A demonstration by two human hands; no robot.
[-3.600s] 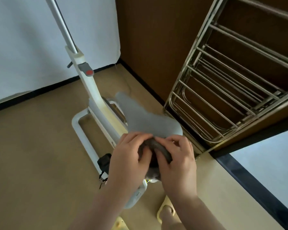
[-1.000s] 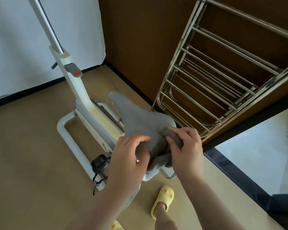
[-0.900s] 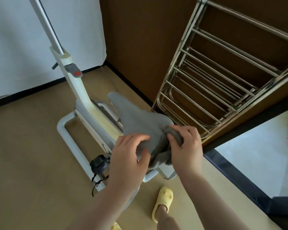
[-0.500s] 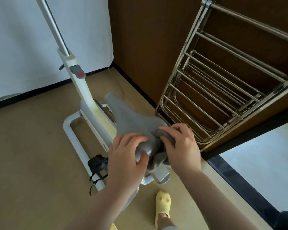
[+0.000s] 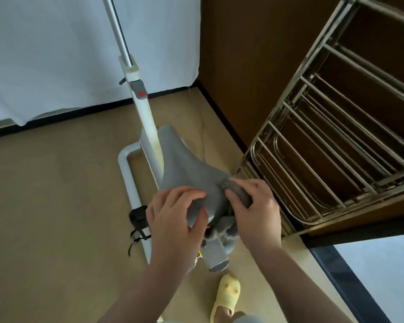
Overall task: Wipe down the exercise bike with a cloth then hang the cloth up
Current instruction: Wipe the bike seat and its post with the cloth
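- The left hand (image 5: 173,217) grips the rear left edge of the grey saddle (image 5: 184,171), thumb under the rim, likely to steady the seat against the wiping pressure.
- The right hand (image 5: 254,210) clamps a bunched grey cloth (image 5: 237,191) against the saddle's rear right side; loose cloth hangs below.
- The exercise bike (image 5: 145,117) stands on the floor, just beside a metal rack (image 5: 324,136), a probable hanging point for the cloth.

Both forearms extend forward, bare. Left hand (image 5: 173,217): fingers curled over the rear edge of the bike saddle (image 5: 184,164), thumb beneath. Right hand (image 5: 254,206): at the saddle's right rear, fingers bunched around a grey cloth (image 5: 236,192), pressing it to the saddle.
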